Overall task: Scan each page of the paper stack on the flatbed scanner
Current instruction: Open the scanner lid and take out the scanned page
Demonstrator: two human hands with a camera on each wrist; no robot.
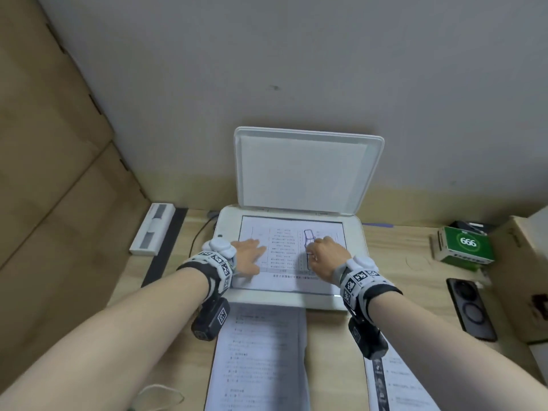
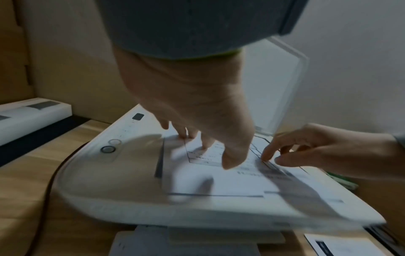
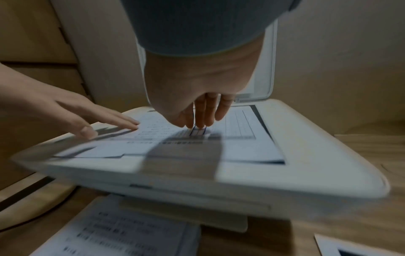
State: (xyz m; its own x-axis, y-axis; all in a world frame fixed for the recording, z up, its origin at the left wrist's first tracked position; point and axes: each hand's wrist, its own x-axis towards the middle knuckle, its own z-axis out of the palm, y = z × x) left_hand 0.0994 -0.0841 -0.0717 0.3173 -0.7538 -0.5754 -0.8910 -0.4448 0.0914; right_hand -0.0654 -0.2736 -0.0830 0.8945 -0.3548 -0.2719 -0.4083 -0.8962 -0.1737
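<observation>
The page (image 1: 296,247) lies on the glass of the flatbed scanner (image 1: 354,232), printed side up as seen from the head view, with its near edge close to the front border of the glass. The lid (image 1: 302,170) stands raised behind it, leaning toward the wall.

Step in hand, by judgement: positioning a sheet on the glass, or freeing it for removal. The pictures do not settle which. If the sheet is being placed, the next move calls for squaring it to the glass border, withdrawing both hands, and lowering the lid. As the print faces up, it may need turning over first.

The left hand (image 1: 250,256) rests on the left part of the page, fingers extended and flat, grasping nothing. The right hand (image 1: 324,256) sits on the right part, fingers bent downward with the tips pressing on the printed diagram; it encloses nothing.

The paper stack (image 1: 261,357) lies on the surface directly in front of the scanner, between the forearms. A separate sheet (image 1: 406,384) lies to its right. Further right are a green box (image 1: 465,244) and a dark phone (image 1: 471,310).
</observation>
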